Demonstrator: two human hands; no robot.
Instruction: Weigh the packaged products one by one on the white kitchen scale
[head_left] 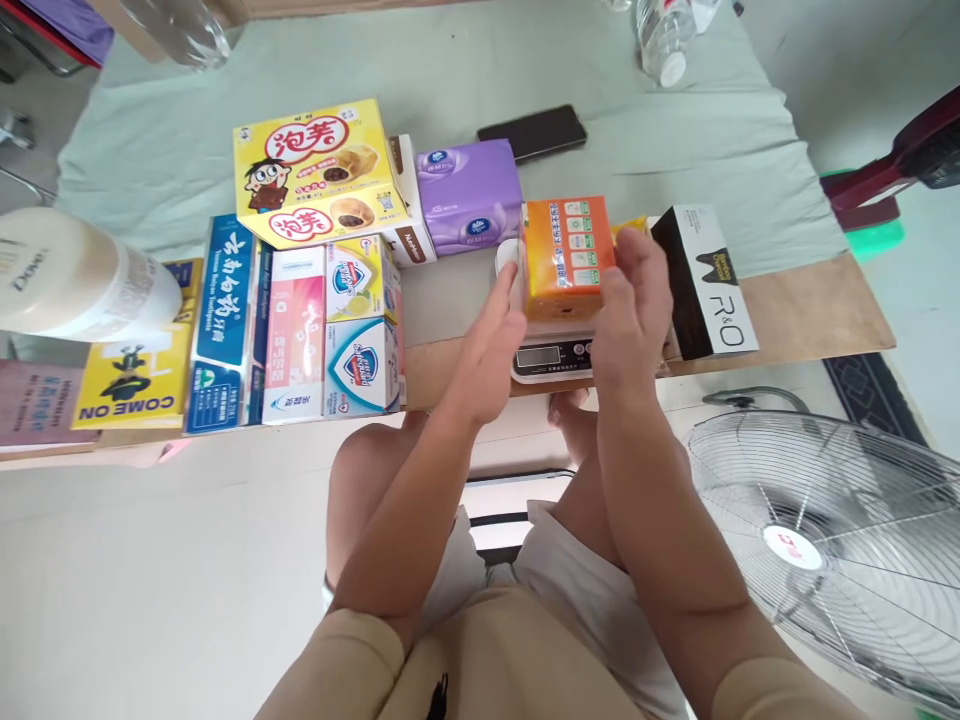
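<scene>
An orange plastic-wrapped pack, likely tissues, (568, 245) rests on a white kitchen scale (551, 358) at the table's near edge. My left hand (487, 350) is beside the pack's left side, fingers stretched out and a narrow gap showing. On the other side, my right hand (636, 310) has its thumb and fingers apart by the pack's right edge; whether it touches is unclear. The scale's display is visible between my wrists, but its reading is not legible. Behind my right hand, a yellow item (630, 228) is mostly hidden. A black-and-white box (709, 285) stands just right of that hand.
Left of the scale are a purple tissue pack (469, 200), a yellow puff box (319, 170), soap boxes (362, 365), a pink box (294, 340), a toothpaste box (221, 320) and a large bottle (75, 275). A phone (534, 132) lies behind. A fan (795, 550) stands at right.
</scene>
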